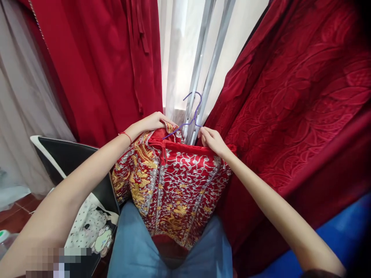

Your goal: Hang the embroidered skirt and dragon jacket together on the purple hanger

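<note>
A red garment point(185, 181) with gold and silver embroidery hangs over my lap, its waist edge uppermost. The purple wire hanger point(194, 120) stands at its top opening, hook upward. My left hand point(155, 121) is closed on the garment's embroidered upper edge at the left, most fingers hidden by the cloth. On the other side, my right hand point(211, 139) pinches the right part of the hanger beside the waist edge. A red tie dangles at the garment's front left.
Red dresses hang at the left point(95, 69) and right point(295, 96). White metal poles point(203, 65) rise between them. A black and white bag point(72, 154) holding a spotted cloth is beside my left leg, with blue material point(342, 224) at lower right.
</note>
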Tool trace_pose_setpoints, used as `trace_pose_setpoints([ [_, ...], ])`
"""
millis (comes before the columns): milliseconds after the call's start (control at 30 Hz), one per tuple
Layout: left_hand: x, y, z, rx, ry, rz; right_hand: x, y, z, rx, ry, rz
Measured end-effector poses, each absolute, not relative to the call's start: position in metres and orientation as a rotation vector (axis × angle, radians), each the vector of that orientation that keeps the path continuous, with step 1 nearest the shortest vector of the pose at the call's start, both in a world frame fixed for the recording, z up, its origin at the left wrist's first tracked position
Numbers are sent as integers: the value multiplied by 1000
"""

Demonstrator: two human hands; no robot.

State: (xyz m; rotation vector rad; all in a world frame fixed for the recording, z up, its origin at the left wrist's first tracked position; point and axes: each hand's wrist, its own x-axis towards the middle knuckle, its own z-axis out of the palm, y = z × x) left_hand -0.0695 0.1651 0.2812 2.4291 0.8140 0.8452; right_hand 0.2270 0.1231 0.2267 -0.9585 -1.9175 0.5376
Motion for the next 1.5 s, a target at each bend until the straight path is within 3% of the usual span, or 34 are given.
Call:
trace_pose_setpoints([
  [233, -67, 155, 299, 2394, 767, 600, 231, 111, 250, -984, -1915, 834],
  [667, -18, 184, 306, 2313, 844, 937, 218, 116, 249, -929, -1898, 971],
  [1000, -12, 191, 298, 2217, 1023, 777, 224, 145, 269, -1186, -1896, 1453],
  [1500, -12, 185, 308, 2260, 963, 617, 229, 146, 285, -1036, -2175, 1194],
])
